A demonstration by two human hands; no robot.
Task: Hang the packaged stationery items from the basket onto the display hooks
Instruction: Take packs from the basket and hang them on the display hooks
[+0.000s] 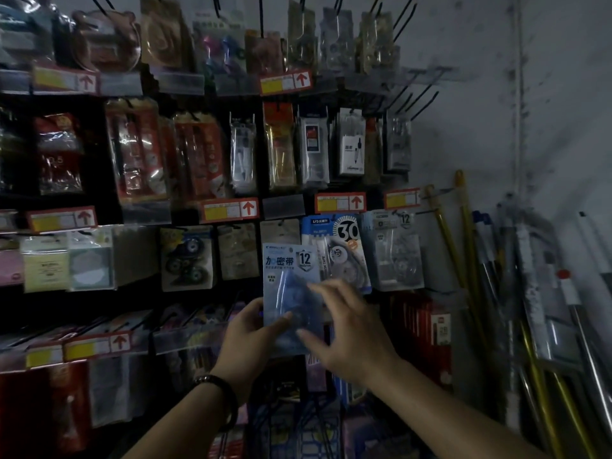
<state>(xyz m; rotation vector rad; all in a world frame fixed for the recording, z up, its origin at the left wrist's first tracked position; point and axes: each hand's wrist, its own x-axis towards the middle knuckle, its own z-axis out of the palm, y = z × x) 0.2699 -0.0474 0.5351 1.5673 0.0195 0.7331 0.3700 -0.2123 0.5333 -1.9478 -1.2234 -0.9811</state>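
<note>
Held upright before the hanging packs point(344, 240): pack point(288, 264), gripped at its left edge by left hand point(250, 337), fingers curled round it. At its right side, right hand point(352, 326), fingers loosely spread.

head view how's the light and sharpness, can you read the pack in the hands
Head view: dim, with the grey wall unevenly lit. Head view: the blue packet gripped by the left hand shows a readable "12", but the right hand over it is smeared by motion blur. Head view: the top-left packets are soft, and the price-tag rows slant with wide-angle distortion.
</note>
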